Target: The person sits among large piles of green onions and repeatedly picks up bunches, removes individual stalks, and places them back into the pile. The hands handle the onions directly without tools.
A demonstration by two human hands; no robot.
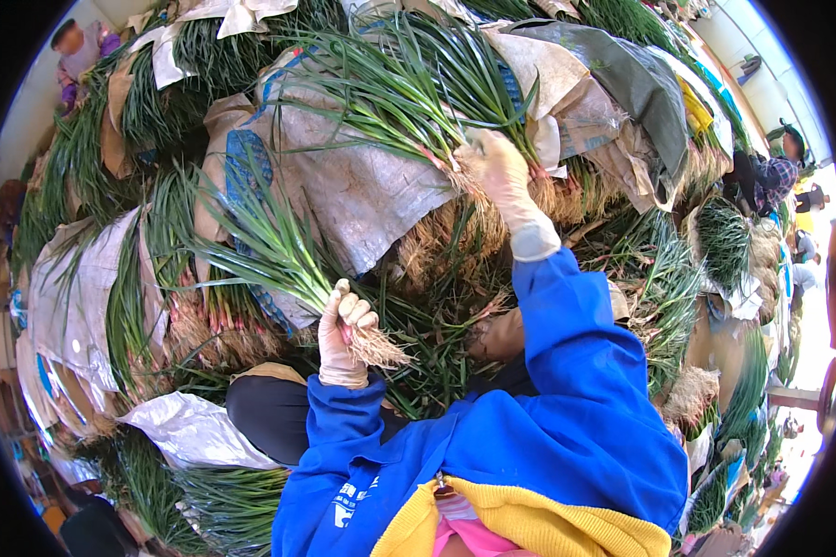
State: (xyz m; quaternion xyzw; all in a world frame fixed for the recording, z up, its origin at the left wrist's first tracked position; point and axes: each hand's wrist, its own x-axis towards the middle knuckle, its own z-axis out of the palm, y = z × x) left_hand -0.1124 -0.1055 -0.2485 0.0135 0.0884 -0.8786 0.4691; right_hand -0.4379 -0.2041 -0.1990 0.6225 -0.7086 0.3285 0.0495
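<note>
My left hand (348, 331), in a pale glove, is closed around the stems of a bunch of green garlic (289, 261). Its leaves fan up and to the left; the pale roots (380, 348) stick out below my fingers. My right hand (496, 167), also gloved, is farther forward, with its fingers curled at the pink stem ends of more green garlic stalks (418, 118). Those stalks lie across a grey woven plastic sheet (383, 174). Part of the grip is hidden behind the back of the hand. Just right of it rests another bunch (477, 76), roots toward me.
Covered piles of green garlic (216, 320) surround me. Loose leaves (432, 334) litter the ground between my knees. A silvery sheet (195, 428) lies beside my left knee (268, 411). Other people are at the far left (80, 59) and far right (773, 170).
</note>
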